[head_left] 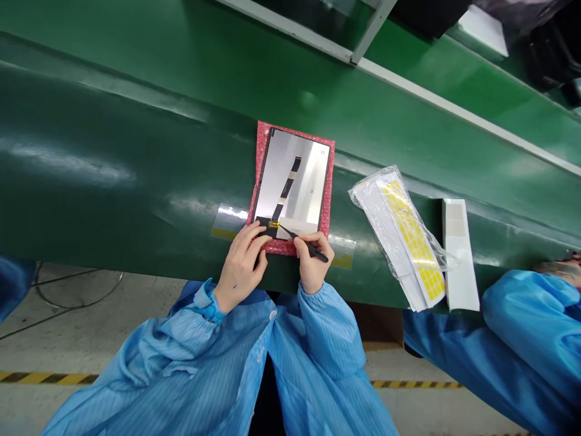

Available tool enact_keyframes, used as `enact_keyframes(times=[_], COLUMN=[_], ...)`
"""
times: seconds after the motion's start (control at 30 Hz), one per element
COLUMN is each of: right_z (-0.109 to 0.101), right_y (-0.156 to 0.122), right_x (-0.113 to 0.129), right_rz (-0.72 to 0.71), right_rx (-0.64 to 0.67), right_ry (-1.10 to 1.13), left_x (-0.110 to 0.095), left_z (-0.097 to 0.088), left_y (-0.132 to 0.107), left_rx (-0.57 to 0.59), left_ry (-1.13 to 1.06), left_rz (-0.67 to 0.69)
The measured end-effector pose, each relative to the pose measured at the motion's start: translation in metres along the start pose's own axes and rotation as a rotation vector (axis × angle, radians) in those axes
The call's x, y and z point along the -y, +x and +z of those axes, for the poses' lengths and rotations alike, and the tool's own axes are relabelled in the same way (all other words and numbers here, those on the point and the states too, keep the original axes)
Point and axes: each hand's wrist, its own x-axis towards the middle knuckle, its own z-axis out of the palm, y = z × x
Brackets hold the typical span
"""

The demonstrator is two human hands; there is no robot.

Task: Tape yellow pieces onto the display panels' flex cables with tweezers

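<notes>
A glossy display panel (290,175) lies face up on a pink foam pad (262,151), with a black flat flex cable (285,191) running diagonally across it. My right hand (313,261) is pinching black tweezers (305,242), whose tip reaches a small piece of yellow tape (273,224) at the cable's lower end. My left hand (240,266) has its fingers pressed on the panel's lower left corner, on a black patch beside that tape. Whether the tweezers grip the tape is too small to tell.
The pad sits on a green conveyor belt (136,181), with strips of clear tape beside it. To the right lie a plastic bag (399,236) of white sheets and yellow labels and a white card (459,254). A co-worker's blue sleeve (531,339) is at the right edge.
</notes>
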Motion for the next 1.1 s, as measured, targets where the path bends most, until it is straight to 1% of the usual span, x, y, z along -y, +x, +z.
enact_keyframes(times=[0.2, 0.6, 0.87, 1.1], right_z=[0.0004, 0.0026, 0.0029, 0.0045], right_y=[-0.0004, -0.0026, -0.0023, -0.0027], right_x=[0.0011, 0.0017, -0.0001, 0.0026], right_rz=[-0.004, 0.002, 0.014, 0.007], right_rx=[-0.029, -0.021, -0.009, -0.024], right_ry=[-0.038, -0.025, 0.005, 0.001], left_x=[0.0005, -0.0002, -0.0003, 0.0], left_z=[-0.0002, -0.0009, -0.0001, 0.0009], left_y=[0.0012, 0.0012, 0.0016, 0.0011], left_rx=[0.013, 0.045, 0.033, 0.029], left_ry=[0.018, 0.058, 0.068, 0.102], left_rz=[0.02, 0.054, 0.07, 0.098])
